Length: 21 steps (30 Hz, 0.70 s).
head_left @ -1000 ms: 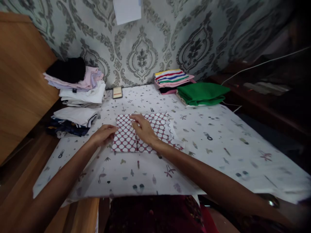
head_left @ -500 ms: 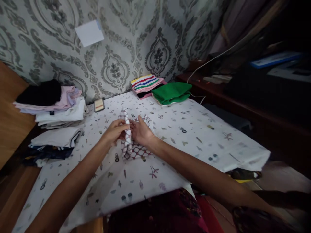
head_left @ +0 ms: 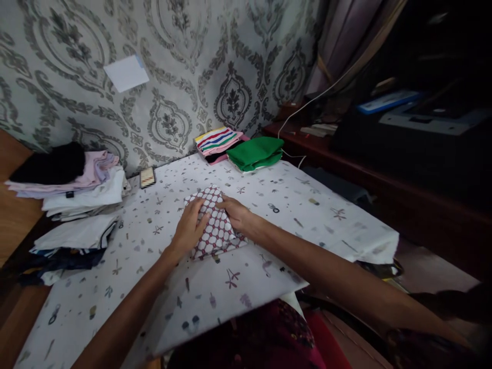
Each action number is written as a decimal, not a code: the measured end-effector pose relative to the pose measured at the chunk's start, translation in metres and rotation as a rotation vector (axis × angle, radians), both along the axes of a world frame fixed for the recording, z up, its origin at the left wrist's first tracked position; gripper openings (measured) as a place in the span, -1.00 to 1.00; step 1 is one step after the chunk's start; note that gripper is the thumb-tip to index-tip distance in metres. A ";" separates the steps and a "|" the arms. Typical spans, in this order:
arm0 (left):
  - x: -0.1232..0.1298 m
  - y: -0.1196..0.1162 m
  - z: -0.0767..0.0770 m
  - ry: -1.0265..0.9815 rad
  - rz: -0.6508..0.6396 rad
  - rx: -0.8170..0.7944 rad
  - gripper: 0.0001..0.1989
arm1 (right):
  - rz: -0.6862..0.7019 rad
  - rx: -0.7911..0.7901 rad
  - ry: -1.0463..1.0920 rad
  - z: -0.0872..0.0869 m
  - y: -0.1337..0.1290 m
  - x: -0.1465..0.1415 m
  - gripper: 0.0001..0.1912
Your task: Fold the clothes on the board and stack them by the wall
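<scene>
A folded cloth garment (head_left: 216,225), white with a dark red-brown lattice pattern, lies as a small rectangle on the patterned white sheet (head_left: 161,302). My left hand (head_left: 191,225) is closed on its left side, with the thumb over the top face. On the upper right edge, my right hand (head_left: 236,212) grips the fabric, its thumb and fingers partly curled round it. A lower layer of the same fabric shows along the bottom and right edges. Some fingertips of both hands are hidden in or behind the cloth.
Left stands a tall stack of folded clothes (head_left: 82,195), with a lower pile (head_left: 73,233) in front. Toward the wall lie a striped folded garment (head_left: 219,141) and a green folded cloth (head_left: 255,154). A small card-like object (head_left: 147,177) sits near the wall. Dark furniture (head_left: 369,205) borders the right.
The upright fold of patterned cloth between my hands now lies flat over the rest. My right hand has gone from open beside it to gripping its right edge. The camera has turned slightly right.
</scene>
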<state>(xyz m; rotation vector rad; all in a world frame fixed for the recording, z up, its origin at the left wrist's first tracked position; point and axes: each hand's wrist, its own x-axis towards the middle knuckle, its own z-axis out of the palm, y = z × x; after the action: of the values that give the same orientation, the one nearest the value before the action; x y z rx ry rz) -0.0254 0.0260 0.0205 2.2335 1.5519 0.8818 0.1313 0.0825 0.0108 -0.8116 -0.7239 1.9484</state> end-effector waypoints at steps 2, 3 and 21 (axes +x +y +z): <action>0.003 0.001 -0.008 0.053 -0.001 -0.033 -0.51 | -0.017 -0.004 0.001 -0.002 -0.001 0.005 -0.48; 0.005 0.000 -0.011 0.084 0.003 -0.050 -0.46 | -0.021 0.001 -0.003 -0.003 -0.001 0.007 -0.46; 0.022 -0.006 -0.034 0.340 -0.007 0.025 -0.45 | -0.188 1.077 -1.071 0.010 -0.014 0.007 -0.56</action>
<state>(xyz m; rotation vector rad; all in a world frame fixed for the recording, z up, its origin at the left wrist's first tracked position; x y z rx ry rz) -0.0037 0.0199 -0.0132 2.5066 1.6766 0.5402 0.1385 0.0680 0.0212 -1.0781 -1.9656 0.5759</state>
